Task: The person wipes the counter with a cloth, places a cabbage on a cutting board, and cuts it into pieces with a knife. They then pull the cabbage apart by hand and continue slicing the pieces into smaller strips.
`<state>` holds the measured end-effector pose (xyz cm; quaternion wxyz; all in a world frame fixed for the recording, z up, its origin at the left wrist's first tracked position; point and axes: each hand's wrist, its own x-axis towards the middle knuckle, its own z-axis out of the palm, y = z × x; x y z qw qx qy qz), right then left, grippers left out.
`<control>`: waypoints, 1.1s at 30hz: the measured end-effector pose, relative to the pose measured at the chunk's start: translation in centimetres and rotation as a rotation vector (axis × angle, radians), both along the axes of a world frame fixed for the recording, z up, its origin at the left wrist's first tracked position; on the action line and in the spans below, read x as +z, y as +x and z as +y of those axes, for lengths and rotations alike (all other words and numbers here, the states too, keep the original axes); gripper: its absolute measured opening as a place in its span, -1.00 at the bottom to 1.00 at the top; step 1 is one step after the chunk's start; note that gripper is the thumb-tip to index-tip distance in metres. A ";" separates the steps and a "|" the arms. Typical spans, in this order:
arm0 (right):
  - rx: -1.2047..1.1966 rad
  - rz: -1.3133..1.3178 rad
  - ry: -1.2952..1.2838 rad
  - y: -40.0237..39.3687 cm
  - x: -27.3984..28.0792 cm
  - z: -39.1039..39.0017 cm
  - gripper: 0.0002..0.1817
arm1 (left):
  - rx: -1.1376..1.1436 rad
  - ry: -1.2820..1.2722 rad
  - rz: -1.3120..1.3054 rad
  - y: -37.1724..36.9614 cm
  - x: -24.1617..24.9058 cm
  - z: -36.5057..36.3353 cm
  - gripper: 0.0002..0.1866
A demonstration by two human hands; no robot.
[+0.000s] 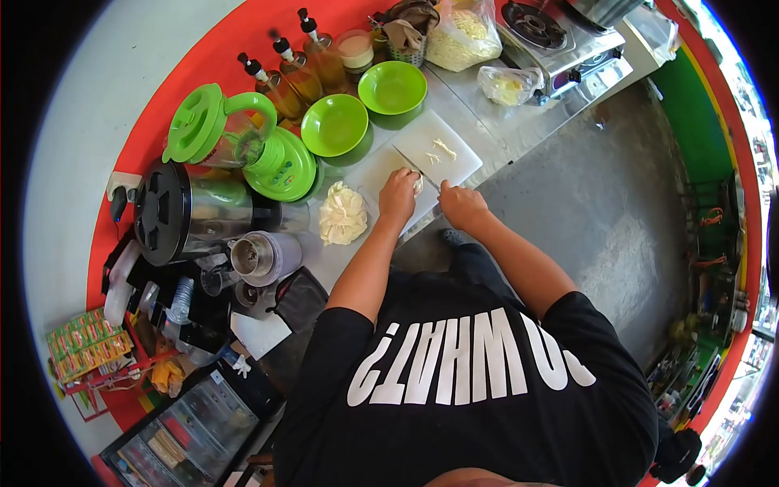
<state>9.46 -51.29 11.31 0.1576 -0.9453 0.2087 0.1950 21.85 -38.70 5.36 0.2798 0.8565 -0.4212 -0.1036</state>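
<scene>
On a white cutting board (pixel 458 166) at the counter's edge, my left hand (pixel 398 196) is closed around a small whitish piece (pixel 418 186), mostly hidden by the fingers. My right hand (pixel 462 205) grips a knife, its handle covered by the fingers. The thin knife blade (pixel 414 165) lies across the board, close beside the left fingers. Beyond the blade are a few pale cut strips (pixel 443 149). A creamy, ruffled cluster that looks like oyster mushrooms (pixel 343 213) sits left of the board.
Two green bowls (pixel 334 125) stand behind the board, with pump bottles (pixel 299 71) behind them. A green-lidded blender jug (pixel 219 130), a large black-lidded container (pixel 191 213) and a steel-mouthed flask (pixel 264 258) crowd the left. Plastic bags (pixel 462 36) and a gas stove (pixel 560 40) are at the far right.
</scene>
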 end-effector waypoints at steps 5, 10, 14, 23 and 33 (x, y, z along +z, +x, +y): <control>-0.091 -0.029 0.009 -1.3 -2.8 1.7 -0.70 | -0.008 -0.008 -0.009 -0.1 0.1 0.2 -0.70; -0.082 -0.084 0.019 -1.0 -4.5 1.4 -0.71 | 0.060 0.004 0.009 -0.8 0.2 0.1 -0.70; 0.026 -0.083 0.057 1.0 -4.3 -0.6 -0.70 | 0.108 -0.016 -0.134 -1.6 -0.1 -0.1 -0.73; 0.096 0.010 0.124 -0.9 -2.6 -1.4 -0.67 | 0.244 0.037 -0.151 -3.1 -0.7 -1.1 -0.76; 0.166 0.000 0.115 2.9 -3.0 -2.6 -0.69 | 0.310 0.037 -0.126 -3.4 -0.1 -1.3 -0.78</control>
